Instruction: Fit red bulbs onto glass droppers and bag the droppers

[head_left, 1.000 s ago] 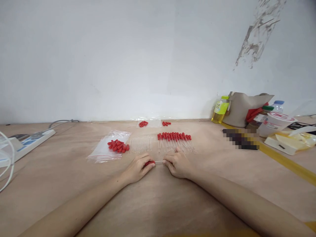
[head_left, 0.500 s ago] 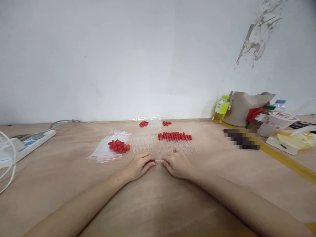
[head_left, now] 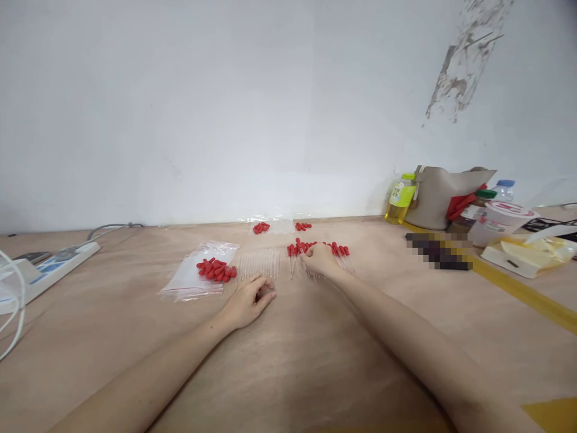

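Note:
My left hand [head_left: 252, 299] rests on the table with its fingers loosely curled and the thumb apart; nothing shows in it. Just beyond it lies a row of clear thin tubes [head_left: 258, 263]. To their left, a heap of red rubber bulbs [head_left: 216, 269] sits on clear plastic bags [head_left: 183, 278]. My right hand [head_left: 319, 258] is over the row of red-bulbed droppers [head_left: 341, 249], hiding the middle of it. Its fingers pinch a dropper [head_left: 298, 243] whose red bulb sticks out above the row.
Against the wall lie bags with more red bulbs [head_left: 261, 227]. At right stand a yellow drink bottle [head_left: 399, 201], a grey bag [head_left: 433, 201], a lidded cup [head_left: 500, 225] and a tissue pack [head_left: 525, 258]. A white power strip [head_left: 63, 267] with cables lies at left.
My right hand has moved forward from beside my left hand to the dropper row, carrying the dropper. My left hand has let go of the red bulb, and its fingers have parted.

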`<state>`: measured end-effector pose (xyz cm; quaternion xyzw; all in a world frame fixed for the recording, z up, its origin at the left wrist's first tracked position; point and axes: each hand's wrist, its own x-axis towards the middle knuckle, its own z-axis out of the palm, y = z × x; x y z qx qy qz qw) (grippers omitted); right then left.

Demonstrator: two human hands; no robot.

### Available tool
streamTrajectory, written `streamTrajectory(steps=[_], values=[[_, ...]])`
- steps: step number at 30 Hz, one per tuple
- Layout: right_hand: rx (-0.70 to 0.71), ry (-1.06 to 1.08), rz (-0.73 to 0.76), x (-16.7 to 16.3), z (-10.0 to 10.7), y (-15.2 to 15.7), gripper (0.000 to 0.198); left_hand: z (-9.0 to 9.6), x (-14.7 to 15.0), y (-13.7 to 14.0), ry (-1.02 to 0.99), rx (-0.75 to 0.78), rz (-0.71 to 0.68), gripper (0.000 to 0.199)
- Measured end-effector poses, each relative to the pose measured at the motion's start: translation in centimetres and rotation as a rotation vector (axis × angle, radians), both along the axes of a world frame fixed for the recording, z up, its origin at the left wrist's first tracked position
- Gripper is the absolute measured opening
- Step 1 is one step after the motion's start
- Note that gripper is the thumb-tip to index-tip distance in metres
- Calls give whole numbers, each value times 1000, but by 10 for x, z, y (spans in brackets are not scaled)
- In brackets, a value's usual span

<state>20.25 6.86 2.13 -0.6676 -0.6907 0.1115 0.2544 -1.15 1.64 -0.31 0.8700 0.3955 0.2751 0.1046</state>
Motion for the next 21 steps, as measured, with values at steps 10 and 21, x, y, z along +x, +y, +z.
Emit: streamTrajectory(steps=[10, 21], values=[[-31, -32, -68, -8, -16, 17, 28, -1, 0, 1, 1, -25, -10, 14], [19, -110, 5, -31, -4, -3, 25, 0, 0, 1, 23, -15, -5, 15]])
